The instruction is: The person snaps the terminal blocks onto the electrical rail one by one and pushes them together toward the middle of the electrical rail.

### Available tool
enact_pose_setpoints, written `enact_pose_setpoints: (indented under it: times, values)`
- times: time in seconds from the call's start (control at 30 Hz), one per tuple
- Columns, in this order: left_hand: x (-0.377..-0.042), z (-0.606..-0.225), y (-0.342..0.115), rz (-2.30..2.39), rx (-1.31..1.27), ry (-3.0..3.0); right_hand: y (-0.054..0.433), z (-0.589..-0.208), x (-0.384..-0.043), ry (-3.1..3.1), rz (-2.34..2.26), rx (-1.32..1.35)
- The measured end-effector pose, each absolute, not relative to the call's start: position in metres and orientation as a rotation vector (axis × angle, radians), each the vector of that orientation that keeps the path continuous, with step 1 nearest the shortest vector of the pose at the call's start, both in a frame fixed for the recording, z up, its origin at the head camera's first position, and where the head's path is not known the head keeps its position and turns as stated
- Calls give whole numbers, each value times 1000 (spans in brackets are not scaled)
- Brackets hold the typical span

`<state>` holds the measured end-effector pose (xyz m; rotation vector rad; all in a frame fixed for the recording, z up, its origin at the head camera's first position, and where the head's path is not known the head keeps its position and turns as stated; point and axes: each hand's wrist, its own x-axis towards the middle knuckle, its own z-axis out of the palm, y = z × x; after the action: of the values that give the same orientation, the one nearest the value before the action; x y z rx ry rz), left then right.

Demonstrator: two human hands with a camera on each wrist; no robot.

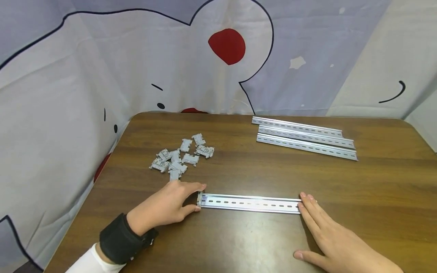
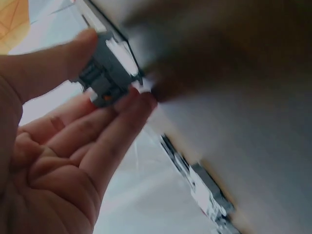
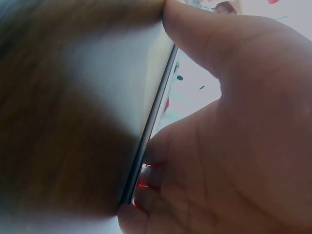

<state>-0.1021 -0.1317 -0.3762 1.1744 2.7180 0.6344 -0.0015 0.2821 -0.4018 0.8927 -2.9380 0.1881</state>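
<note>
A slotted metal DIN rail lies lengthwise across the front of the table. At its left end, my left hand pinches a small grey plastic DIN-rail clip between thumb and fingers. That clip sits right at the rail's end, crosswise to it. My right hand rests with straight fingers over the rail's right end, thumb spread apart on the near side. In the right wrist view, the rail's long edge runs under the fingers, which hide its tip.
Several similar grey clips lie in a loose pile behind the left hand. Three more slotted rails lie side by side at the back right of the wooden table. A printed cloth hangs behind the table.
</note>
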Motion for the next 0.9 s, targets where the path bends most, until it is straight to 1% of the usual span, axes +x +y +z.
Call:
enact_pose_setpoints:
  times: [0.37, 0.73, 0.9]
  values:
    - [-91, -378, -125, 635, 1136, 2797, 282, -404, -1, -2923, 185, 914]
    - [-87, -383, -120, 629, 1207, 2847, 282, -401, -2, -2918, 194, 895]
    - [-85, -384, -124, 674, 1165, 2860, 282, -402, -2, -2938, 204, 893]
